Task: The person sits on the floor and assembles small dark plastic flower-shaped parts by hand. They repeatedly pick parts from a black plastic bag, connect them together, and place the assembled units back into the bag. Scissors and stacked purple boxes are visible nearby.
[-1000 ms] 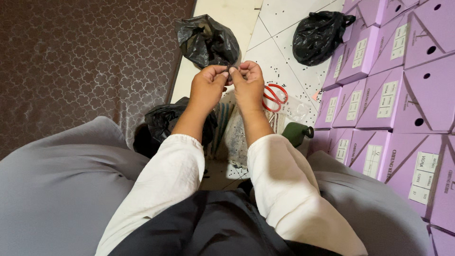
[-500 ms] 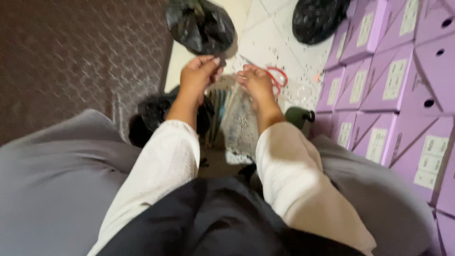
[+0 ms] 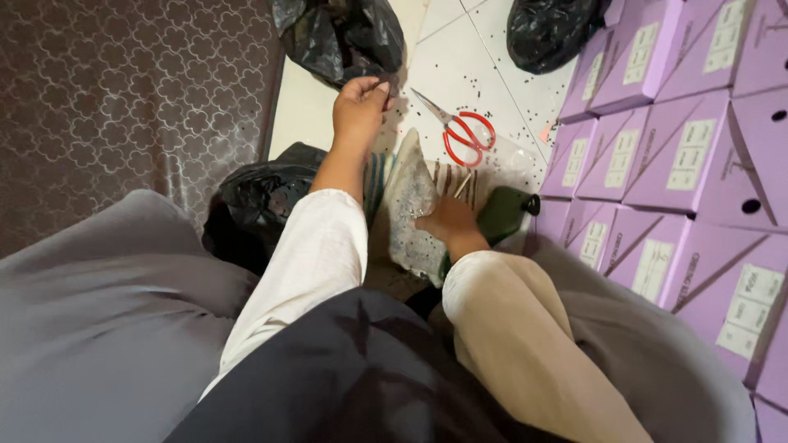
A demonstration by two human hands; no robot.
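In the middle of the frame a clear plastic bag [image 3: 410, 205] with tiny dark bits inside lies on the floor. The right hand [image 3: 447, 220] rests on its lower right side, with fingers bent down onto it; whether they pinch the plastic is too hard to see. Higher up, the left hand [image 3: 359, 102] has its fingertips pressed together, maybe on something very small, but nothing shows between them.

The bag looks partly full and the top looks loose, so the work seems to be in the middle, not finished. Many little dark specks [image 3: 472, 90] lie spread on the white floor tiles [image 3: 460, 57].

Just right of the bag lie red scissors [image 3: 461, 131] and a dark green bottle [image 3: 502, 212]. Black plastic bags [image 3: 341, 33] sit at the top and at centre left. Purple boxes [image 3: 673, 156] fill the right side, cut off by the edge. A brown patterned mat [image 3: 123, 98] covers the upper left. The bag's bottom hides behind the sleeves.
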